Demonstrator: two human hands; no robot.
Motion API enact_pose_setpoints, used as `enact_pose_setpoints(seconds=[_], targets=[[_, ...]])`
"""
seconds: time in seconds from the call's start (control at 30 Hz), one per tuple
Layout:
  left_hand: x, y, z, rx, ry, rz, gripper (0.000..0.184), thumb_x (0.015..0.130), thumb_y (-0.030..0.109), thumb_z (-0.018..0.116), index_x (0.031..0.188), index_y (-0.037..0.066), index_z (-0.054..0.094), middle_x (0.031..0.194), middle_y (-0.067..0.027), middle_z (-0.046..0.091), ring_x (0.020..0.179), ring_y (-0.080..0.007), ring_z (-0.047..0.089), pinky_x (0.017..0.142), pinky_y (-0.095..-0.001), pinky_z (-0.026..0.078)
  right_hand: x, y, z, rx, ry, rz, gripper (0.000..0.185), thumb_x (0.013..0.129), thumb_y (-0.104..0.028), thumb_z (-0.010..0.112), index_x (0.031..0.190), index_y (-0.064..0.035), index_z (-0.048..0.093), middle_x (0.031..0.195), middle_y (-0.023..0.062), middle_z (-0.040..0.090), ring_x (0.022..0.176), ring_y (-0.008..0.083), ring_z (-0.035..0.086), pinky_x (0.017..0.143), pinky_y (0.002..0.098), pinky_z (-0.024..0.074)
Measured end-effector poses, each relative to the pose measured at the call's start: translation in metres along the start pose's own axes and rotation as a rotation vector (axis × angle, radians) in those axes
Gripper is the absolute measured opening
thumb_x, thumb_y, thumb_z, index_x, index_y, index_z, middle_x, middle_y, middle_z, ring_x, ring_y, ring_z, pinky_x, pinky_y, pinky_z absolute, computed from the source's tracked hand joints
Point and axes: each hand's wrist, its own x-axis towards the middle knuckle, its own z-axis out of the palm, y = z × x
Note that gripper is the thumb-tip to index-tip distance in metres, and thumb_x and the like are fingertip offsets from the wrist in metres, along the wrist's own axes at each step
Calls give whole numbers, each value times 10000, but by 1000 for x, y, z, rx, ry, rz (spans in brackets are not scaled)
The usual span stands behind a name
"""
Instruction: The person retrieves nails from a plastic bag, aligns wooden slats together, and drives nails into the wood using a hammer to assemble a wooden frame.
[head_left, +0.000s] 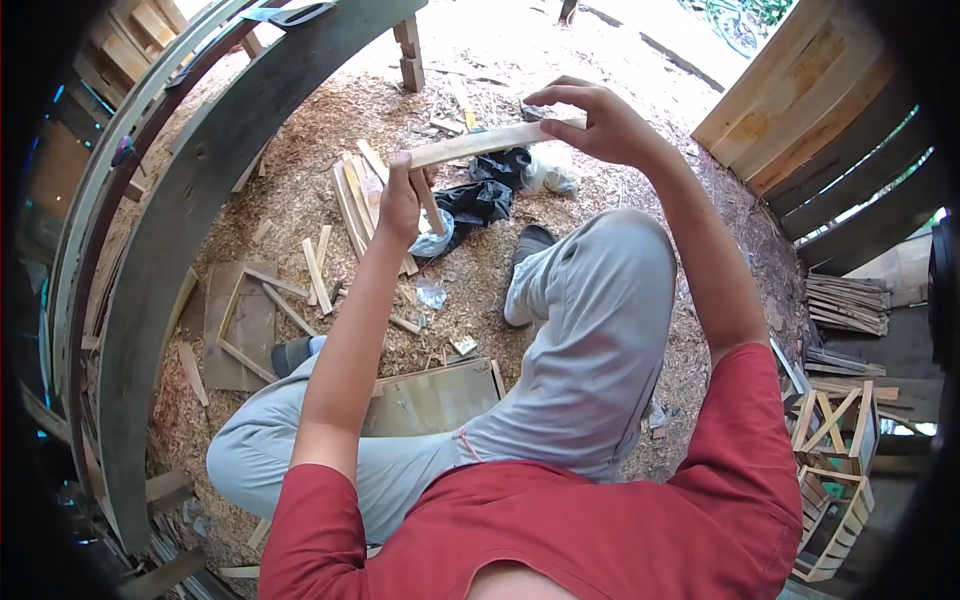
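My left hand (401, 205) is closed around the corner of an L-shaped piece made of two pale wooden strips. Its longer wooden strip (470, 146) runs rightward from my fist, while a shorter strip (428, 205) slants down beside the fingers. At the far end of the long strip is my right hand (612, 128), its thumb lying against the wood. The other right fingers arch above the strip, apart from the thumb. Below the piece, a black plastic bag (478, 203) lies on the ground.
Wood shavings cover the ground, with loose wooden strips (352, 200) and a strip frame (235, 315) at left. A flat board (435, 402) lies by my legs. A large plank (160, 260) curves along the left. Slatted wooden crates (835, 470) and stacked slats (845, 303) stand right.
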Motion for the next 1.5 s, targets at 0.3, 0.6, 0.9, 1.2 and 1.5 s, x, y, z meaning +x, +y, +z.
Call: enact_pose_setpoints(seconds=[0.3,0.6,0.9,1.2,1.5], targets=[[14,-142,-75,23,64,-158,497,1106,552,471,1157,78,610,966,-27,562,948,-164,544,917,-335,445,12,168,131,326,74,553,296,1102,-283,689,1322,-105,775,1199,79,813,1085,187,743,959,345,580],[-12,-207,-126,-59,81,-225,607,1099,600,414,1272,50,604,1031,-30,558,1004,-162,560,974,-333,448,44,297,271,112,75,430,168,988,-212,760,1109,-107,812,1056,124,780,972,328,745,866,427,596],[-21,-207,-127,-47,145,-262,624,1089,597,366,1236,36,596,1185,-56,579,1123,-180,553,1014,-334,427,-9,395,394,-15,38,579,183,920,-195,773,1078,-127,834,1020,148,735,1013,396,721,905,500,589],[-8,-208,-114,-31,233,-332,639,1072,603,452,1292,27,622,1219,-70,636,1122,-195,577,1051,-383,438,-9,394,413,-190,54,508,202,886,-77,708,1043,-127,825,982,153,709,1001,387,699,892,521,581],[-27,-214,-125,-112,344,-204,626,1078,590,452,1287,27,630,1200,-92,652,1064,-215,613,1013,-385,470,-7,396,412,-165,84,488,128,878,-14,670,997,-17,719,996,189,715,1019,399,704,880,524,576]])
